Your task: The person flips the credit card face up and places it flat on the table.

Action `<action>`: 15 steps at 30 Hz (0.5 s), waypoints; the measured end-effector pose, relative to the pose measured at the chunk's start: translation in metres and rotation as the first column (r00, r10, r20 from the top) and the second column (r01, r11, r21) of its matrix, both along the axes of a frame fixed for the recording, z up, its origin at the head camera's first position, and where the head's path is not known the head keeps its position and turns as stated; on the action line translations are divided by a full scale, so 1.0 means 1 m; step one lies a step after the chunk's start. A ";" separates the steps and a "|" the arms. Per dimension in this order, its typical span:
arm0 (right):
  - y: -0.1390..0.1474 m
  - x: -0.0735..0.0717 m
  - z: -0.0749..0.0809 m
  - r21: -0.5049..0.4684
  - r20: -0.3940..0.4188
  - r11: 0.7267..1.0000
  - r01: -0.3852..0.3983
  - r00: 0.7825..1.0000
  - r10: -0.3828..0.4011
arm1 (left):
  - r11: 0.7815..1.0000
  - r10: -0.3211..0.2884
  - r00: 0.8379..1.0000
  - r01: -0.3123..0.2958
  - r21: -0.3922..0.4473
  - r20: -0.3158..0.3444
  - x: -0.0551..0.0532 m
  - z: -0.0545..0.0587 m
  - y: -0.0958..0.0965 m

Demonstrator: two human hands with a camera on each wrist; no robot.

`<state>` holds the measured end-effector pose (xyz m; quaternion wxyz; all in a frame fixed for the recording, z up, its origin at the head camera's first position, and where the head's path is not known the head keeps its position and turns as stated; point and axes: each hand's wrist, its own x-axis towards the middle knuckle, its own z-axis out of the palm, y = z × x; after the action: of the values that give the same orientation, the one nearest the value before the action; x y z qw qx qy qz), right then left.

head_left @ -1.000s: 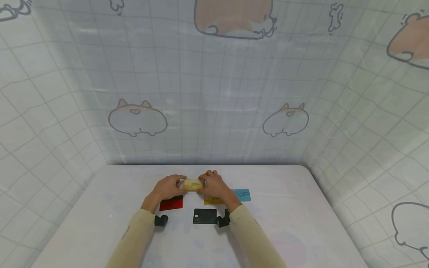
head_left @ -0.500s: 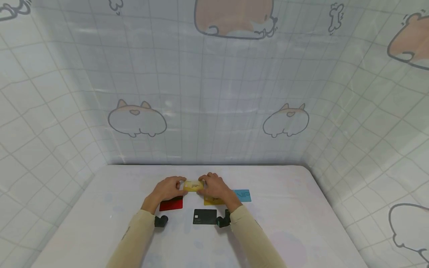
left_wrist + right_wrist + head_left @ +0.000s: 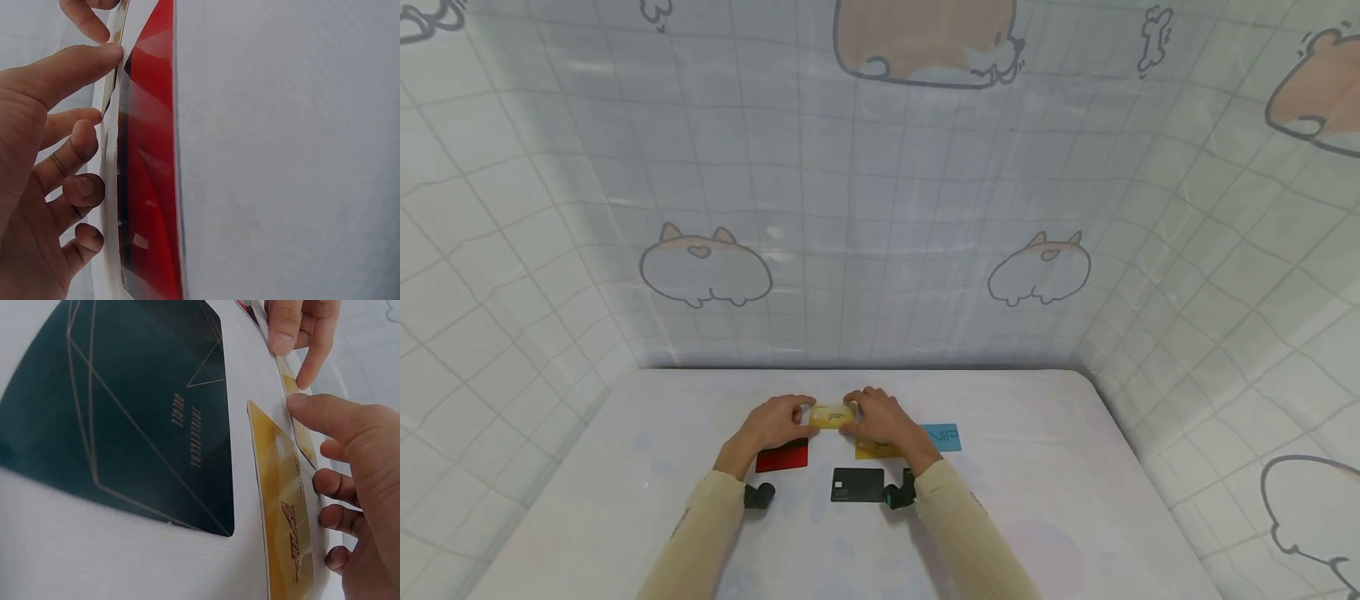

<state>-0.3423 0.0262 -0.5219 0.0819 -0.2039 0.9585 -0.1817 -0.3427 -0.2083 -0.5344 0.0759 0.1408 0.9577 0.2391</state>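
Between the two hands is a small yellow card (image 3: 831,416) near the table's far side. My left hand (image 3: 778,421) pinches its left end between thumb and forefinger. At the opposite end, my right hand (image 3: 877,414) pinches it the same way; the right wrist view shows both hands on the narrow yellow card (image 3: 300,434). Below the left hand lies a red card (image 3: 783,457), also large in the left wrist view as a red card (image 3: 153,156). Another yellow card (image 3: 874,450) lies partly hidden under the right hand and forearm.
A blue card (image 3: 943,437) lies right of the right wrist. Nearer the person is a black card (image 3: 857,485) marked VIP. A dark green card (image 3: 144,419) fills much of the right wrist view. Black wrist cameras (image 3: 760,496) stick out beside the sleeves.
The held yellow card looked bowed or tilted a second ago; it now appears flatter and slightly lower. Both hands have sunk a little with it and keep their pinch.
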 end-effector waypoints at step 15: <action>-0.020 0.010 0.002 -0.011 -0.063 0.998 -0.067 0.996 0.066 | 1.000 0.009 1.000 -0.008 0.019 -0.010 0.003 0.003 -0.013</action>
<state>-0.3322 0.0062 -0.5203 0.0568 -0.2419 0.9520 -0.1785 -0.3392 -0.2213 -0.5316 0.0687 0.1387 0.9564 0.2477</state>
